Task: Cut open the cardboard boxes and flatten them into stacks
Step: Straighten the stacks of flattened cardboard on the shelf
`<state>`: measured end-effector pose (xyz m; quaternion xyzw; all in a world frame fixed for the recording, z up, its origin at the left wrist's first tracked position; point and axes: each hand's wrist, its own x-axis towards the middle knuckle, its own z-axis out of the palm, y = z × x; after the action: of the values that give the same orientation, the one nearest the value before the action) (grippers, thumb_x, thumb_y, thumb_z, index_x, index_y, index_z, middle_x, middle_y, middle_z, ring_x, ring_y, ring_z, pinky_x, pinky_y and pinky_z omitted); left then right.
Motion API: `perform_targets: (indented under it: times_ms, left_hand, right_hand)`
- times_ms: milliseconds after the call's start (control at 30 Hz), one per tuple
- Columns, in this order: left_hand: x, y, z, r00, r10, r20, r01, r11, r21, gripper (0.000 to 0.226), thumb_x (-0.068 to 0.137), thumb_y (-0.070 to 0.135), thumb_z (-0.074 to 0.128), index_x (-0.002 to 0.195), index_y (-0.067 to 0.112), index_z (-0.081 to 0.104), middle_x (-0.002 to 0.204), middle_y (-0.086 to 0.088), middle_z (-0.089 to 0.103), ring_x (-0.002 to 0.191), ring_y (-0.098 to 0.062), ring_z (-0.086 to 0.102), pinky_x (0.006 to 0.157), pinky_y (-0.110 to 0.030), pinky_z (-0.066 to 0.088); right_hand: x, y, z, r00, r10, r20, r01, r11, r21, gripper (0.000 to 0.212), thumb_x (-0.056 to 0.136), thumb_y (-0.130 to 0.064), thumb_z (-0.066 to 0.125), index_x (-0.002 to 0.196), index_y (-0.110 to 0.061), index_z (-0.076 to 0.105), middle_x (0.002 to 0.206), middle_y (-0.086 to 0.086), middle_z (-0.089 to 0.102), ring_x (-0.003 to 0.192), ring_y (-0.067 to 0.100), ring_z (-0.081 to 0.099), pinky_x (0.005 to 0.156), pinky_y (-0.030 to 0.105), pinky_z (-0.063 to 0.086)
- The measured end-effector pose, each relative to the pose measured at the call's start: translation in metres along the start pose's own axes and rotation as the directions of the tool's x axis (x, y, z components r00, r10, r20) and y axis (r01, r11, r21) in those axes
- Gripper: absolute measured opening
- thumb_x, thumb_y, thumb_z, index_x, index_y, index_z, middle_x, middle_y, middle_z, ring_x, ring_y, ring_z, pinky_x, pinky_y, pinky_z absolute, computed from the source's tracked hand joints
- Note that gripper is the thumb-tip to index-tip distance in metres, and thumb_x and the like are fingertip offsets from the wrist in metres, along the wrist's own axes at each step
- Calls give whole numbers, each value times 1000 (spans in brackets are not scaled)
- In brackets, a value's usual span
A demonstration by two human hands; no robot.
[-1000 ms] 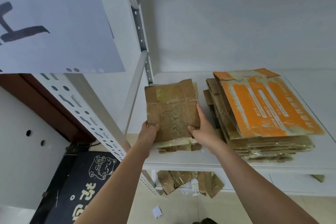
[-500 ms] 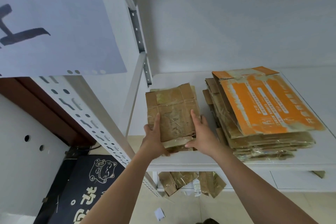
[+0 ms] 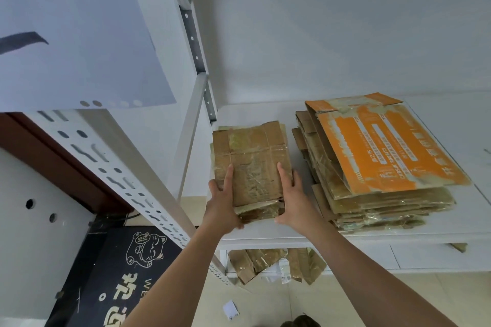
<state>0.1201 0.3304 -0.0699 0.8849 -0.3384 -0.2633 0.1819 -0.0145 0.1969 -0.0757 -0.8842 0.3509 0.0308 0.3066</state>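
A small stack of flattened brown cardboard [image 3: 252,164], shiny with tape, lies on the white shelf [image 3: 265,240] near its front left corner. My left hand [image 3: 223,202] lies against the stack's left front corner with straight fingers on top. My right hand [image 3: 292,194] lies against the right front corner, fingers straight along the top and side, thumb at the front edge. To the right stands a taller stack of flattened cardboard [image 3: 385,202] topped by an orange printed box [image 3: 382,148].
A perforated white shelf post [image 3: 119,167] slants down on the left, and an upright post [image 3: 196,42] stands behind it. Flattened cardboard pieces [image 3: 276,263] lie under the shelf. A black mat with a cat drawing [image 3: 119,273] and a paper scrap [image 3: 231,309] are on the floor.
The top brown piece, tilted up a second ago, now lies flat on the small stack. Both hands have slid forward along its sides and top.
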Motion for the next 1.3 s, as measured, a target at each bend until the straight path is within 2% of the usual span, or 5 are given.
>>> perform_targets:
  times_ms: [167, 333, 500, 667, 1300]
  left_hand:
    - [6, -8, -9, 998, 24, -58, -28, 997, -76, 127, 71, -10, 72, 149, 52, -7, 132, -1, 22, 90, -18, 53, 58, -18, 45]
    - [6, -4, -21, 990, 7, 140, 32, 960, -277, 126, 71, 17, 86, 151, 45, -7, 135, -2, 15, 126, -26, 34, 98, -30, 39]
    - [21, 7, -27, 983, -182, -37, 127, 803, -582, 51, 102, 40, 42, 147, 41, 17, 144, -6, 41, 120, -27, 49, 103, -41, 43]
    - [28, 15, -21, 960, -272, -65, 180, 779, -601, 63, 100, 11, 48, 153, 19, 14, 137, -3, 51, 124, -27, 50, 102, -37, 40]
    - [41, 5, -29, 973, -228, 47, 207, 753, -625, 66, 100, 11, 38, 154, 38, 11, 139, -2, 49, 120, -27, 51, 107, -44, 41]
  right_hand:
    - [-1, -3, -2, 998, -20, -62, 25, 995, 95, 118, 82, -4, 75, 154, -39, -12, 163, 4, -8, 141, 29, 36, 102, 30, 46]
    - [-1, -11, -20, 987, 31, 158, -63, 977, 204, 123, 76, -34, 84, 154, -38, -10, 162, -2, -14, 149, 28, 16, 113, 39, 33]
    - [21, -22, -31, 989, 147, 4, -138, 925, 354, 58, 100, -43, 48, 148, -28, 21, 151, 7, 32, 129, 26, 46, 106, 45, 44]
    - [33, -25, -24, 953, 268, 140, -301, 803, 514, 84, 100, -14, 51, 155, -28, -11, 157, 5, 29, 137, 29, 40, 111, 42, 37]
    - [48, -20, -37, 924, 277, 265, -380, 578, 722, 66, 96, -20, 54, 150, -31, 17, 129, 2, 51, 111, 24, 54, 95, 44, 49]
